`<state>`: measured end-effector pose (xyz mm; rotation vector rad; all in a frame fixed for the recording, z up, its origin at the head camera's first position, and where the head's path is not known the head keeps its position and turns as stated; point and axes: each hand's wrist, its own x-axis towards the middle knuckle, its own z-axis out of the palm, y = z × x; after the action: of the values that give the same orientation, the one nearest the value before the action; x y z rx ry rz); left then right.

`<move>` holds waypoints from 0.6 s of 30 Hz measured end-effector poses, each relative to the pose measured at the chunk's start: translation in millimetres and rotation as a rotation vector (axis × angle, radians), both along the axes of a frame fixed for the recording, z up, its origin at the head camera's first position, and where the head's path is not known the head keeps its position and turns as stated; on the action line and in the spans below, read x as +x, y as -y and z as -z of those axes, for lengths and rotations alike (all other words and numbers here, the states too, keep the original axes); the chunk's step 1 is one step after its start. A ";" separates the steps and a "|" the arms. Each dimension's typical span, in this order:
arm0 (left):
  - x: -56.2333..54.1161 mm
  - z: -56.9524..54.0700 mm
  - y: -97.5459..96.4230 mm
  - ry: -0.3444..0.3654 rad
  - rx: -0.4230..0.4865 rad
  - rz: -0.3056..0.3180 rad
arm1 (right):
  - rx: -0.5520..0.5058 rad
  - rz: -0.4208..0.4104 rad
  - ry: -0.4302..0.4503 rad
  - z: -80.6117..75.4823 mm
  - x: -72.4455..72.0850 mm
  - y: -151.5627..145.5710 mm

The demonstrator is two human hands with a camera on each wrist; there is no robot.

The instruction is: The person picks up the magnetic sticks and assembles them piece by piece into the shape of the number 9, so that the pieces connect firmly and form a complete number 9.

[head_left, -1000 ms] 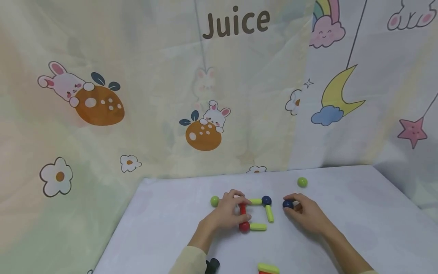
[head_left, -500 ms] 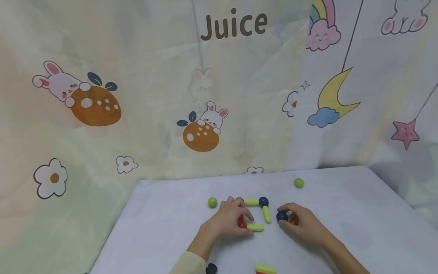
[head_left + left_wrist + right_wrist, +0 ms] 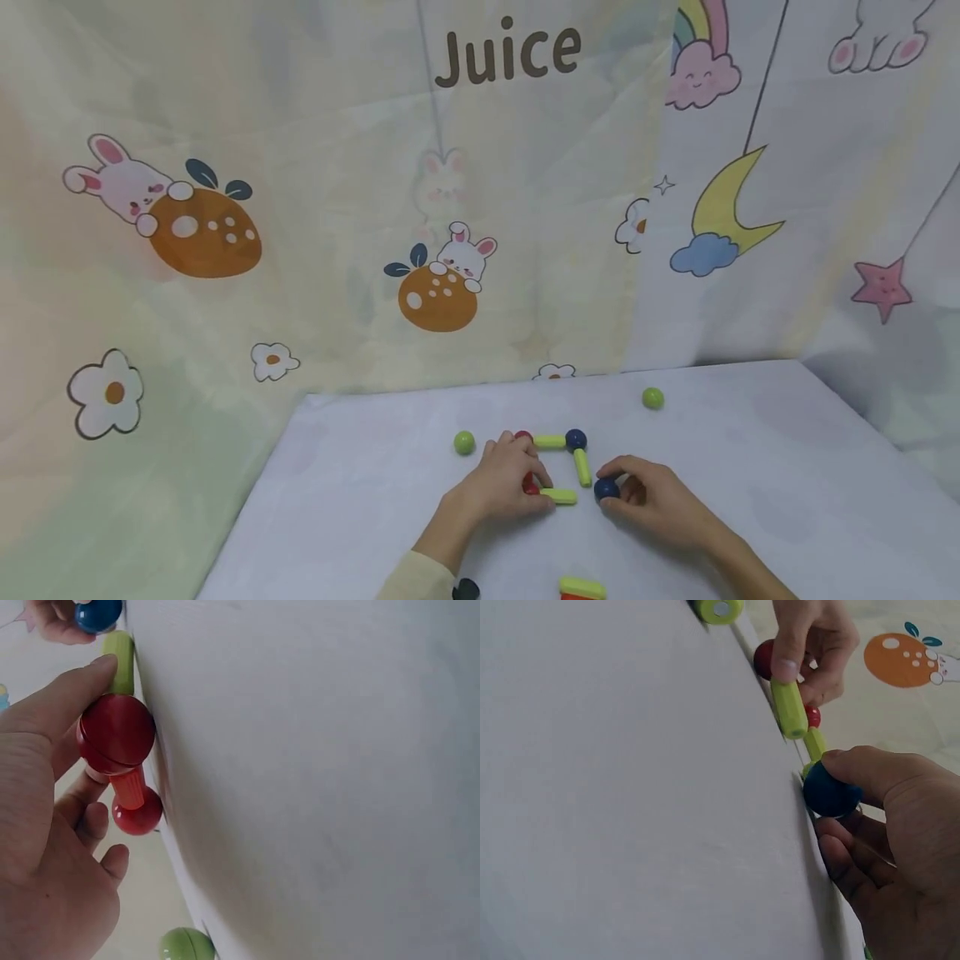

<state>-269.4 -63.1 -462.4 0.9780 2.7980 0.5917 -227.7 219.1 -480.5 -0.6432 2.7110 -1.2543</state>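
On the white table lies a part-square of balls and rods. My left hand (image 3: pixel 498 482) pinches a yellow-green rod (image 3: pixel 562 497) between thumb and fingers, beside the near red ball (image 3: pixel 116 733) that the rod joins. A red rod (image 3: pixel 129 789) links this ball to a far red ball (image 3: pixel 523 436), partly hidden by the hand. From there another yellow-green rod (image 3: pixel 550 442) runs to a dark blue ball (image 3: pixel 576 439), with a third rod (image 3: pixel 582 468) pointing toward me. My right hand (image 3: pixel 656 502) holds a second blue ball (image 3: pixel 831 791) by the free rod ends, apart from the pinched rod.
One green ball (image 3: pixel 464 442) lies left of the left hand, and another green ball (image 3: pixel 653 398) sits near the back edge. Yellow-green and red rods (image 3: pixel 582 587) lie at the front, with a black object (image 3: pixel 466 589) to their left. A printed cloth hangs behind.
My right hand has brought its blue ball leftward and nearer to me, close to the rod ends. The left hand has shifted from the red side down to the near yellow-green rod.
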 end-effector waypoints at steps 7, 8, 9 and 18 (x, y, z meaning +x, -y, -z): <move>-1.7 2.1 -1.2 0.032 0.053 0.006 | -0.035 -0.003 -0.031 4.5 5.5 2.8; -1.9 2.2 -1.4 0.039 0.057 0.007 | -0.037 -0.003 -0.037 5.2 6.0 3.4; -1.8 2.2 -1.4 0.047 0.060 0.006 | -0.037 -0.005 -0.042 5.8 6.3 4.2; 1.1 0.7 0.6 0.081 0.054 -0.016 | -0.032 0.013 -0.080 7.5 8.2 17.7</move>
<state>-268.3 -63.8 -463.1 0.9204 2.7351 0.6959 -219.5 201.3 -488.0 -0.6954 2.7682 -1.3056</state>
